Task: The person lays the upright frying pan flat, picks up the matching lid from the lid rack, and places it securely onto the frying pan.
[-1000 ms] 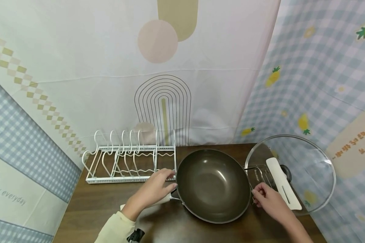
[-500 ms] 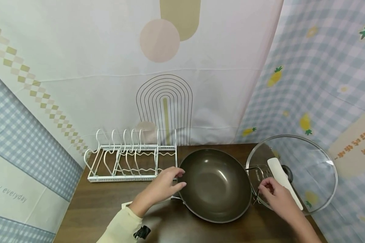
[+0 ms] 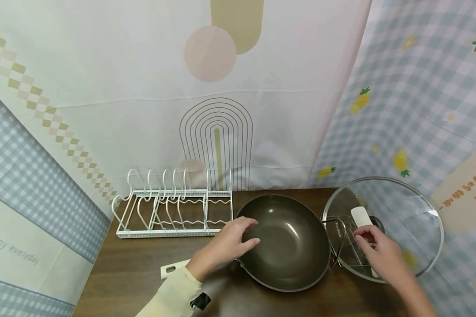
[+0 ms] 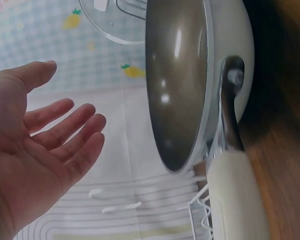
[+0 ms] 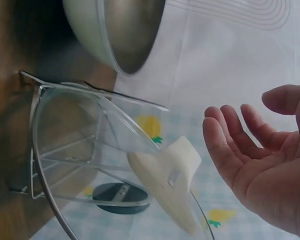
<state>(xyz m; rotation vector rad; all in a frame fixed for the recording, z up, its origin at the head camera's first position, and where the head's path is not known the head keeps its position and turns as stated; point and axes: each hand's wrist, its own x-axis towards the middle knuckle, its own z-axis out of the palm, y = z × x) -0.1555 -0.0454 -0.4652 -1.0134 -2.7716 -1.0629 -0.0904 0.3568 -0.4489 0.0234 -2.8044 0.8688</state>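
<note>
A dark-lined wok sits on the table with its cream handle pointing left. Over the wok's left rim hovers my left hand, fingers loosely bent and thumb apart. The left wrist view shows that palm holding nothing, away from the wok. To the right, a large glass lid leans upright in a wire stand. My right hand is in front of the lid's white handle, partly hiding it. Its relaxed fingers are apart from the handle in the right wrist view.
A white metal rack with several upright curved dividers stands left of the wok, near the back. A printed white cloth hangs behind the brown table, and checked cloths line the sides.
My left hand has moved right, from beside the wok's rim to above it. My right hand has moved right from the wire stand to in front of the lid's handle.
</note>
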